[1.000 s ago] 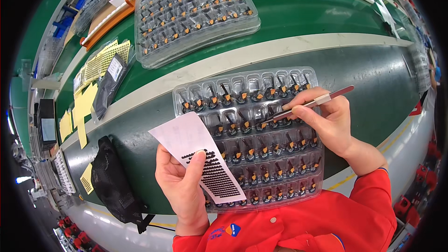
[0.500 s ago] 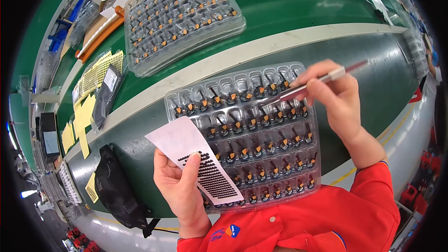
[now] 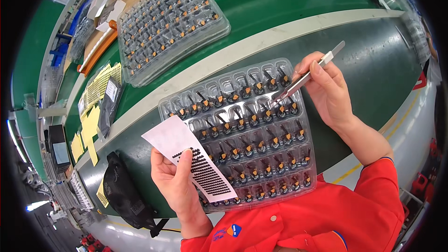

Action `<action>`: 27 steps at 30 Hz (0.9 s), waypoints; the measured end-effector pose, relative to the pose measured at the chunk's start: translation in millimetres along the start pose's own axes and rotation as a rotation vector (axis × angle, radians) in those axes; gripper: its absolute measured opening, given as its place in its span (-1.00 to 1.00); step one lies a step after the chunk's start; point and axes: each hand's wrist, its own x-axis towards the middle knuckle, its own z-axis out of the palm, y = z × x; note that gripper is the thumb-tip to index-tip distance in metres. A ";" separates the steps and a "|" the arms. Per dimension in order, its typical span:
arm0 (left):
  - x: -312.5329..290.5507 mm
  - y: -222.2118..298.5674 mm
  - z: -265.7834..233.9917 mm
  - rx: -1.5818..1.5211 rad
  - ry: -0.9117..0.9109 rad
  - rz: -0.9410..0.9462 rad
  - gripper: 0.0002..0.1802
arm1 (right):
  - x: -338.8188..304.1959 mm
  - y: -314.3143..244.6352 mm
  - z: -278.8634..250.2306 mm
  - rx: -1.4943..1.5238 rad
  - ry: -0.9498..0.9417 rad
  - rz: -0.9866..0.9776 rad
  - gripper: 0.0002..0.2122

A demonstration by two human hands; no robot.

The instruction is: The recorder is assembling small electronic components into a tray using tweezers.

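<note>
My left hand (image 3: pixel 176 184) grips a white backing sheet (image 3: pixel 169 133) between thumb and fingers. Rows of small black pieces cover its lower part, and the sheet overlaps the left side of a clear plastic tray (image 3: pixel 219 114). Small black parts with orange patches sit in the tray's compartments, row by row. In my right hand (image 3: pixel 330 91) is a pair of metal tweezers (image 3: pixel 303 79), pinched and slanting down to the left. Their tips are over the second row from the far side, near its right end. Whether the tips hold or touch anything is too small to tell.
Stacked clear trays (image 3: pixel 168 32) of similar parts stand on the green bench at the far left. Yellow sheets (image 3: pixel 91 123) and a dark packet (image 3: pixel 110 105) lie nearer. A black mesh bag (image 3: pixel 123 191) lies left of my left hand. A pale raised strip (image 3: pixel 261 37) crosses the bench.
The tweezers have turned, now showing their flat metal side, and their tips have shifted slightly right over the tray. My left hand still holds the sheet. The whole view has tilted a little.
</note>
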 end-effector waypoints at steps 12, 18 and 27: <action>24.6 3.8 -19.6 0.076 -0.067 0.074 -0.64 | -18.1 -0.9 7.5 0.037 -0.034 0.126 -0.81; 11.7 20.7 -13.3 0.085 -0.088 0.054 -0.61 | -12.0 -5.7 1.8 0.078 -0.061 0.148 -0.84; -11.3 26.8 11.2 0.093 -0.205 -0.160 -0.61 | -3.1 -22.5 17.5 0.032 -0.159 0.174 -0.86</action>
